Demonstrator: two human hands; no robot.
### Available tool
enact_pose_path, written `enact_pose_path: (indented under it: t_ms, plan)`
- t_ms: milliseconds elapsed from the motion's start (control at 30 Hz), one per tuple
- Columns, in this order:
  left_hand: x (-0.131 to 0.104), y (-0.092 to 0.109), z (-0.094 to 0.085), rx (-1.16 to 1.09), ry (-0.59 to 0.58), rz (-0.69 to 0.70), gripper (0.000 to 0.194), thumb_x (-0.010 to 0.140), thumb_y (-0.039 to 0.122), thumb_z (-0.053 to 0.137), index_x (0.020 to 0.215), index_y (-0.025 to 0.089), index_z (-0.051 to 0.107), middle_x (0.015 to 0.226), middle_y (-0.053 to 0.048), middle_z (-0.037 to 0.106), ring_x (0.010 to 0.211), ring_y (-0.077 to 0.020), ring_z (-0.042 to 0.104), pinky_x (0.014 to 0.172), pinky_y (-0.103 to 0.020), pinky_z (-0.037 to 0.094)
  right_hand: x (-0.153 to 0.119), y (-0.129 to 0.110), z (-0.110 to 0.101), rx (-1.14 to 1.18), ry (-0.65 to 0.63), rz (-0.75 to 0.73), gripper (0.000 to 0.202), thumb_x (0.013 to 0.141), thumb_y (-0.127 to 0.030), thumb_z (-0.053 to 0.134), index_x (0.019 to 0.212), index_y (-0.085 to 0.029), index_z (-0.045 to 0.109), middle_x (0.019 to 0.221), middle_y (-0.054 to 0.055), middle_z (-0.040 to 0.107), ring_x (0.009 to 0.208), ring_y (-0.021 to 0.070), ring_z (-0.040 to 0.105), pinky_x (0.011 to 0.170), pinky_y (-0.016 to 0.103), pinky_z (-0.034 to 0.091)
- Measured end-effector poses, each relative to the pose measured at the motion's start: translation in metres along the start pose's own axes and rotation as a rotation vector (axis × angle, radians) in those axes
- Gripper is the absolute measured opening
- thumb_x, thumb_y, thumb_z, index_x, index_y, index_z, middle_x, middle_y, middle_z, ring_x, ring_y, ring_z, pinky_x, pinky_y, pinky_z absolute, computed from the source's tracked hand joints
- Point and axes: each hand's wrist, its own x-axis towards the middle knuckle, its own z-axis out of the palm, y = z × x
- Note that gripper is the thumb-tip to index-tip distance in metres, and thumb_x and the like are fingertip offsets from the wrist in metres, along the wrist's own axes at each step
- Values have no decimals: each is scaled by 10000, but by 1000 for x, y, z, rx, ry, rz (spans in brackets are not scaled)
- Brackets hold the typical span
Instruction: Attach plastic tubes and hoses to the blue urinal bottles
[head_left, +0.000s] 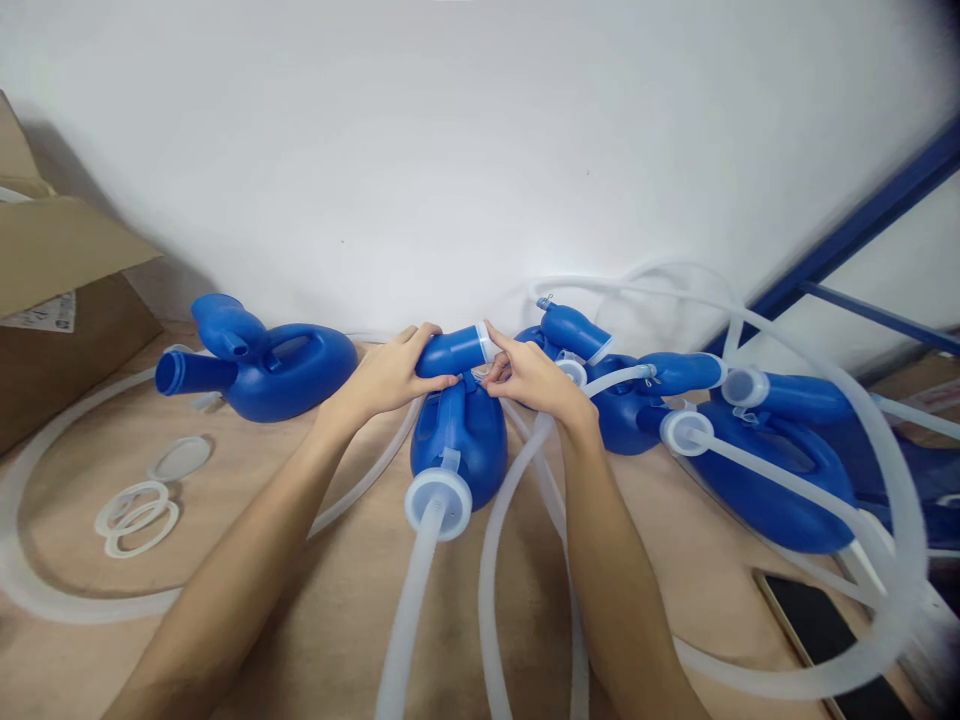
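Observation:
A blue plastic tube-shaped piece (454,348) lies sideways above a blue handled bottle (484,455). My left hand (386,375) is closed around its left end, thumb along the underside. At its right end sits a translucent white ring (487,341); my right hand (536,378) presses a thumb against it, with the other fingers curled below near a strap. The bottle's neck points towards me and wears a translucent cap (438,506). From that cap a clear hose (411,620) runs down out of view. The right fingertips are partly hidden.
Another blue bottle (304,375) with a blue piece on it lies at left, near white rings (142,525) and a disc (180,458). A cardboard box (75,330) stands far left. Several blue bottles (780,490), looping hoses (904,520) and a phone (825,630) crowd the right.

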Motion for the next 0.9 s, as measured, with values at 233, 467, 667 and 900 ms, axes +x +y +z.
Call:
enact_pose_path:
  t_ms: [233, 467, 667, 900]
  plan:
    - [2, -3, 6, 20, 21, 29, 672, 910, 728, 596, 1332, 210, 525, 1300, -135, 657, 1091, -349, 682, 877, -464, 540, 3, 3, 3, -71, 61, -9, 974, 766, -48, 665, 1670, -160, 321, 864, 9, 793, 871, 221, 757, 886, 322, 574]
    - [2, 3, 9, 19, 19, 54, 638, 910, 696, 624, 1322, 217, 534, 1290, -123, 654, 1096, -341, 687, 881, -437, 546, -12, 10, -15, -101, -16, 54, 1025, 801, -264, 812, 1685, -243, 293, 1221, 96, 755, 1114, 288, 720, 979, 403, 575]
    - [-1, 18, 17, 76, 14, 105, 573, 920, 574, 650, 1345, 215, 514, 1312, -139, 659, 1097, -353, 687, 909, -457, 542, -11, -6, -16, -13, 181, 163, 682, 990, -623, 569, 1546, -229, 547, 1327, 135, 716, 1184, 307, 691, 1035, 427, 522]
    - [0, 23, 24, 152, 36, 78, 535, 921, 541, 646, 1305, 190, 519, 1298, -153, 673, 1092, -376, 686, 909, -476, 532, 1, -11, 5, -306, 244, 159, 430, 1077, -357, 371, 950, -194, 749, 986, 125, 772, 948, 299, 693, 869, 388, 495]
